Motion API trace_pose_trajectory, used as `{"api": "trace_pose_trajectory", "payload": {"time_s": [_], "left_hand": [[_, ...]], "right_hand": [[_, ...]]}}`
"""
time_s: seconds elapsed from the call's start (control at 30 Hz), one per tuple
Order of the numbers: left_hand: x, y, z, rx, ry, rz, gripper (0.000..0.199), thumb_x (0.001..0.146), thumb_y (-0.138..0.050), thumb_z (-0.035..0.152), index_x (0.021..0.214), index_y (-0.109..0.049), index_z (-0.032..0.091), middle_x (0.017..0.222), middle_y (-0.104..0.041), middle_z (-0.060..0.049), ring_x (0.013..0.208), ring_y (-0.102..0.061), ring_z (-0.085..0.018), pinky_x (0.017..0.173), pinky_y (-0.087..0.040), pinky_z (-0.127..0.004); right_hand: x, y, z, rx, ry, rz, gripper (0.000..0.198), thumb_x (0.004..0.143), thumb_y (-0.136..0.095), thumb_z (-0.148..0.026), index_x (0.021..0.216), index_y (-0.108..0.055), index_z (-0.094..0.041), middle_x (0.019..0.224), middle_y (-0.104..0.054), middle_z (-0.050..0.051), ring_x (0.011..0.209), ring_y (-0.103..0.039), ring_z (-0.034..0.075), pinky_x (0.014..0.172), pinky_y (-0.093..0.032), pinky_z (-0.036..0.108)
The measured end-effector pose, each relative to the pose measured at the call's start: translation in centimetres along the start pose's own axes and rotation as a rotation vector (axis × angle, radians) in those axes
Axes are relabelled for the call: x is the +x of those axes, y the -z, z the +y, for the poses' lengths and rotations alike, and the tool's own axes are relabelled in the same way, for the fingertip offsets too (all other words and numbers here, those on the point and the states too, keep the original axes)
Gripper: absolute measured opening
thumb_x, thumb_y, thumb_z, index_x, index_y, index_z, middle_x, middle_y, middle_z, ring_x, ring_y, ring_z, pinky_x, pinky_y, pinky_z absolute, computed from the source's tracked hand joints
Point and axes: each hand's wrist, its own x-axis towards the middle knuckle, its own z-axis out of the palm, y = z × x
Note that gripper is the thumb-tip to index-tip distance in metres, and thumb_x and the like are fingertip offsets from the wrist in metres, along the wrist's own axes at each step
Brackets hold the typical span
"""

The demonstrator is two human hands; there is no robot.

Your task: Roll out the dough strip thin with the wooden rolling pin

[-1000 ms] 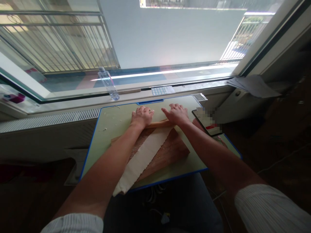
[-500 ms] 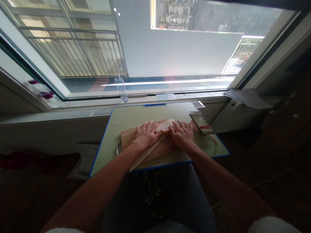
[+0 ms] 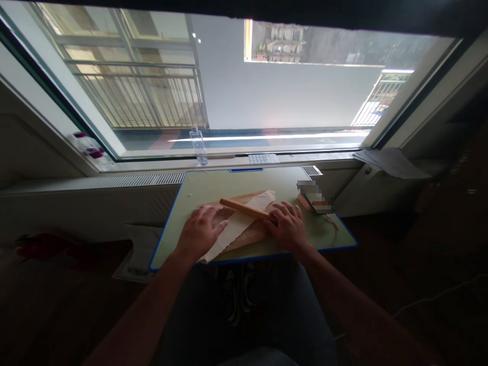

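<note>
A long strip of rolled dough (image 3: 232,229) lies diagonally across a wooden cutting board (image 3: 253,234). Over the dough's upper part rests a slim wooden rolling pin (image 3: 244,207), its left end free. My right hand (image 3: 287,223) holds the pin's right end, which is partly hidden under the fingers. To the left, my left hand (image 3: 198,229) is off the pin, fingers stretched out over the board's left side, close to the dough's edge; whether it touches the board I cannot tell.
The board sits on a small green table (image 3: 171,223) with blue edging. A dark, partly pixelated object (image 3: 314,197) lies at its right. Behind, the window sill carries a clear plastic bottle (image 3: 199,147), a second bottle (image 3: 89,146) and a white gridded item (image 3: 263,158).
My left hand has come off the rolling pin and moved left. The pin, formerly hidden under both hands, now shows, angled with its left end farther away. The view has tilted slightly.
</note>
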Motion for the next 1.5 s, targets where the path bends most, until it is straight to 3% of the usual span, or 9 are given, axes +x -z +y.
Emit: {"api": "trace_pose_trajectory", "payload": {"time_s": [0.13,0.3,0.43,0.53,0.63,0.77,1.07,1.23,1.5], "left_hand": [[-5.0,1.6,-2.9,-0.084,0.159,-0.090,0.052,0.085,-0.075,0.056,0.131,-0.073,0.031,0.123,-0.075,-0.006,0.121,-0.070,-0.031,0.109,-0.054,-0.045],[-8.0,2.0,-2.5,-0.149,0.204,-0.133,0.050,0.080,-0.079,0.047,0.128,-0.075,0.035,0.119,-0.076,-0.003,0.109,-0.074,-0.028,0.099,-0.058,-0.041],[-7.3,1.8,-2.2,-0.201,0.216,-0.101,0.032,0.082,-0.070,0.042,0.112,-0.077,0.032,0.111,-0.076,-0.004,0.103,-0.073,-0.026,0.094,-0.058,-0.039],[-6.9,1.7,-2.8,-0.239,0.233,-0.066,0.038,0.081,-0.071,0.044,0.116,-0.076,0.031,0.108,-0.075,-0.004,0.098,-0.073,-0.026,0.091,-0.060,-0.039],[-7.2,1.6,-3.3,-0.239,0.200,-0.115,0.049,0.077,-0.077,0.042,0.124,-0.075,0.033,0.117,-0.075,-0.003,0.107,-0.073,-0.027,0.099,-0.060,-0.040],[-7.4,1.6,-3.5,-0.250,0.147,-0.128,0.034,0.079,-0.073,0.036,0.112,-0.078,0.032,0.119,-0.075,-0.004,0.113,-0.073,-0.027,0.104,-0.058,-0.042],[-2.5,-0.8,-2.2,-0.212,0.120,0.053,0.011,0.086,-0.067,0.030,0.095,-0.072,0.027,0.108,-0.075,-0.006,0.105,-0.073,-0.024,0.103,-0.059,-0.039],[-1.5,-1.6,-3.5,-0.137,0.117,0.139,0.011,0.090,-0.065,0.032,0.094,-0.072,0.025,0.102,-0.073,-0.007,0.099,-0.072,-0.025,0.097,-0.059,-0.039],[-0.7,-2.2,-5.4,-0.089,0.017,0.152,0.026,0.089,-0.066,0.029,0.112,-0.077,0.024,0.114,-0.073,-0.009,0.111,-0.070,-0.028,0.107,-0.057,-0.045]], "right_hand": [[-0.3,-0.6,-0.5,0.025,-0.058,0.043,0.021,0.103,-0.065,-0.041,0.116,-0.074,-0.027,0.150,-0.069,0.009,0.150,-0.047,0.034,0.128,-0.023,0.059],[0.0,-0.7,-1.1,0.013,-0.082,0.058,0.021,0.104,-0.064,-0.042,0.116,-0.073,-0.027,0.146,-0.071,0.010,0.146,-0.050,0.034,0.126,-0.025,0.057],[0.1,-0.7,-1.2,0.004,-0.075,0.063,0.020,0.104,-0.063,-0.042,0.114,-0.073,-0.028,0.144,-0.072,0.009,0.145,-0.051,0.033,0.124,-0.026,0.055],[-0.1,-0.7,-1.2,0.014,-0.071,0.070,0.020,0.104,-0.062,-0.042,0.114,-0.073,-0.029,0.144,-0.072,0.009,0.144,-0.052,0.033,0.124,-0.026,0.054],[-0.2,-0.6,-1.3,0.024,-0.076,0.072,0.020,0.105,-0.061,-0.042,0.115,-0.072,-0.028,0.143,-0.072,0.009,0.143,-0.052,0.032,0.124,-0.027,0.053],[-0.1,-0.6,-1.3,0.039,-0.084,0.072,0.020,0.105,-0.061,-0.041,0.115,-0.072,-0.028,0.143,-0.073,0.010,0.143,-0.052,0.033,0.123,-0.028,0.052],[0.2,-0.8,-0.8,0.093,-0.113,0.106,0.022,0.103,-0.063,-0.039,0.117,-0.074,-0.027,0.139,-0.074,0.009,0.134,-0.059,0.032,0.117,-0.035,0.048],[-0.4,-0.9,-0.6,0.085,-0.122,0.114,0.020,0.102,-0.065,-0.040,0.114,-0.074,-0.026,0.136,-0.075,0.011,0.132,-0.059,0.033,0.116,-0.036,0.047],[2.0,0.3,-0.6,0.076,-0.328,-0.093,0.029,0.106,-0.061,-0.045,0.121,-0.070,-0.022,0.123,-0.077,0.013,0.122,-0.067,0.032,0.104,-0.042,0.042]]}}
